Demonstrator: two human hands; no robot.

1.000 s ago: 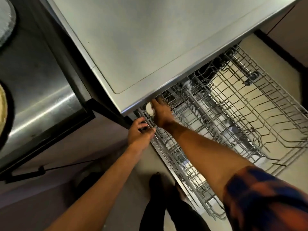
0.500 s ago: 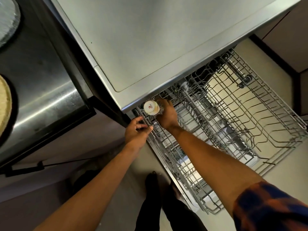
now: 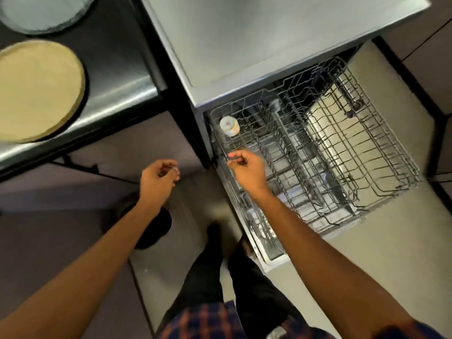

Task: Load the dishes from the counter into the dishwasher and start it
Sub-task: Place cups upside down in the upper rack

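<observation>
- Cup (image 3: 228,126): small, white top with a red mark, stands in the back left corner of the rack (image 3: 342,152), between the wires; likely put there so that the tines prop it and the rest of the rack stays free
- Rack: pulled out of the dishwasher (image 3: 244,45), holds only the cup, so loading seems to be at its start
- Right hand (image 3: 247,167): over the rack's left edge, near the cup but apart from it, fingers loosely curled, grasping nothing
- Left hand (image 3: 159,178): left of the rack and clear of it, also loosely curled and holding nothing (free for the next dish, by the look of it)
- Tan plate (image 3: 36,91) and grey plate (image 3: 46,13): lie on the counter (image 3: 117,94), not yet loaded
- Change from half a second ago: the right hand then held the cup at this corner and the left hand was at the rack's edge; both have since let go and drawn back, and the cup stands alone
</observation>
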